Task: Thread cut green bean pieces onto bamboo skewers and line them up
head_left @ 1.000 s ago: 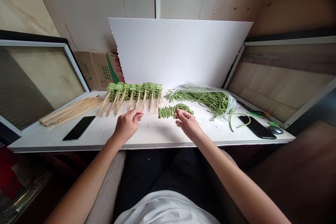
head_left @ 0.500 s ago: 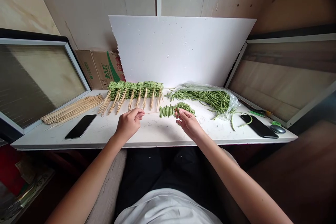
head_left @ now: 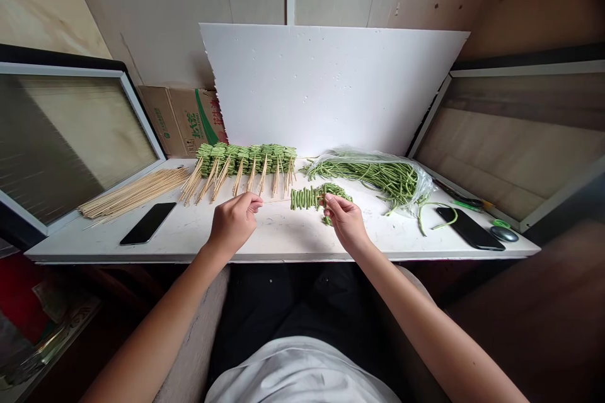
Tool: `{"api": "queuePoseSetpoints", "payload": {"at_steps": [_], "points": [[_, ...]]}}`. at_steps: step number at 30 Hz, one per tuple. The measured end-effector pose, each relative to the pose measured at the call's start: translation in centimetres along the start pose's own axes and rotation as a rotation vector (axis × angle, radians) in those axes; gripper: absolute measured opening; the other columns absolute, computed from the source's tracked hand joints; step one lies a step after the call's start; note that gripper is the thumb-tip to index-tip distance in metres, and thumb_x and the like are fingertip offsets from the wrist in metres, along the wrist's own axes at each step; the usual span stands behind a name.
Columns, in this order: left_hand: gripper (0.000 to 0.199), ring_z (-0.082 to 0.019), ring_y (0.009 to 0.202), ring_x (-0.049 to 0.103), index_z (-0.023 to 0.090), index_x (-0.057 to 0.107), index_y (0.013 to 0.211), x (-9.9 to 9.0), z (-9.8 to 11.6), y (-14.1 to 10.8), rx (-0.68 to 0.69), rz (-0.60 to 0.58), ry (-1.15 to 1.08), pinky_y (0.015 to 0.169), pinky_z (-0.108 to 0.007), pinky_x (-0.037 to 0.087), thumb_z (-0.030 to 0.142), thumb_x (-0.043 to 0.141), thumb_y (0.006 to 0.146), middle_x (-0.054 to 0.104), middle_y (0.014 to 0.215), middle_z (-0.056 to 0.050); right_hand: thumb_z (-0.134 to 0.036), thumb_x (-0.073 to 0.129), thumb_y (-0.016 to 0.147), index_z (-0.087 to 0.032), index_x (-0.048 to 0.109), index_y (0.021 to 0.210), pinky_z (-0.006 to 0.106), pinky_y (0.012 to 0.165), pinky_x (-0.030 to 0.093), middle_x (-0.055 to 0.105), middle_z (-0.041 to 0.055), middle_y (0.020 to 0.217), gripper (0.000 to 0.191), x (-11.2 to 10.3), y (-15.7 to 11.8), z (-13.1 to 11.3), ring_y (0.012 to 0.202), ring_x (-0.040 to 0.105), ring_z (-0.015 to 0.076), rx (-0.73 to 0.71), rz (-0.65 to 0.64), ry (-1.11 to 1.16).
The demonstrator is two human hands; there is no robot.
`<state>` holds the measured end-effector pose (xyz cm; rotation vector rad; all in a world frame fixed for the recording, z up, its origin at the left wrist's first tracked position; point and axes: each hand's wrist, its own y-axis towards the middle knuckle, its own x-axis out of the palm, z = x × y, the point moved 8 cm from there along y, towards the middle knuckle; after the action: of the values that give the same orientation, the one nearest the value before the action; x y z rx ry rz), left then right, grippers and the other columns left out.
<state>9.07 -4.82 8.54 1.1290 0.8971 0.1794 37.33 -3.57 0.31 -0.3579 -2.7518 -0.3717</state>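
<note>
Green bean row (head_left: 304, 198) on a skewer (head_left: 276, 202): slip, split and puncture risks

With our left hand (head_left: 235, 219), we clench the skewer's left end. The thumb and forefinger of our right hand (head_left: 348, 220) close at the row's right end, apparently on the last piece; overlap hides the exact contact. The bean row lies between both hands, just left of the loose bean pile (head_left: 336, 189), over the white table (head_left: 283, 240).

We judge three faults possible. Pressing off-centre could split a piece. Excess force could drive the concealed tip into our right fingertips. Angled pushing could bow the thin bare skewer beside our left fingers.
</note>
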Motion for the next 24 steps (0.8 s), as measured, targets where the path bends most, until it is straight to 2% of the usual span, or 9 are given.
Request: {"api": "queuePoseSetpoints", "payload": {"at_steps": [6,10,13,18,24], "points": [[0.035,-0.017,0.076,0.078,0.02,0.069,0.088,-0.2,0.7,0.0,0.015,-0.001,0.024,0.063,-0.023,0.054,-0.008,0.049,0.078,0.079,0.08,0.001,-0.053,0.09,0.077,-0.024,0.085,0.089,0.033,0.069,0.05,0.077,0.0052,0.085,0.032,-0.4,-0.1,-0.2,0.079,0.065,0.0185,-0.074,0.013,-0.107],[0.036,-0.018,0.077,0.079,0.02,0.069,0.088,0.0,0.6,0.0,-0.011,-0.019,0.029,0.064,-0.024,0.054,-0.007,0.048,0.077,0.079,0.08,0.0,-0.054,0.088,0.079,-0.025,0.085,0.091,0.035,0.071,0.051,0.078,0.006,0.088,0.032,-0.4,-0.1,-0.3,0.082,0.067,0.02,-0.08,0.009,-0.145],[0.034,-0.019,0.077,0.078,0.021,0.069,0.088,0.2,0.3,0.0,-0.039,-0.032,0.029,0.064,-0.025,0.055,-0.005,0.049,0.079,0.079,0.079,0.0,-0.057,0.087,0.079,-0.026,0.084,0.092,0.035,0.07,0.051,0.079,0.0069,0.092,0.034,-0.2,-0.1,-0.4,0.087,0.069,0.0222,-0.071,-0.008,-0.162],[0.029,-0.019,0.073,0.076,0.021,0.07,0.09,0.2,-0.4,-0.1,-0.077,0.013,0.004,0.064,-0.026,0.055,-0.001,0.052,0.085,0.078,0.077,0.0,-0.056,0.091,0.072,-0.028,0.084,0.094,0.034,0.069,0.051,0.079,0.0068,0.098,0.037,0.0,-0.2,-0.1,0.098,0.07,0.0252,-0.005,-0.019,-0.097],[0.03,-0.018,0.075,0.076,0.02,0.069,0.091,0.7,0.2,-0.4,-0.037,-0.01,-0.034,0.067,-0.025,0.056,-0.003,0.051,0.084,0.079,0.08,0.0,-0.054,0.094,0.067,-0.026,0.082,0.086,0.034,0.063,0.048,0.076,0.007,0.093,0.036,-0.4,-0.1,-0.1,0.092,0.068,0.0241,0.049,0.028,-0.021]]}}
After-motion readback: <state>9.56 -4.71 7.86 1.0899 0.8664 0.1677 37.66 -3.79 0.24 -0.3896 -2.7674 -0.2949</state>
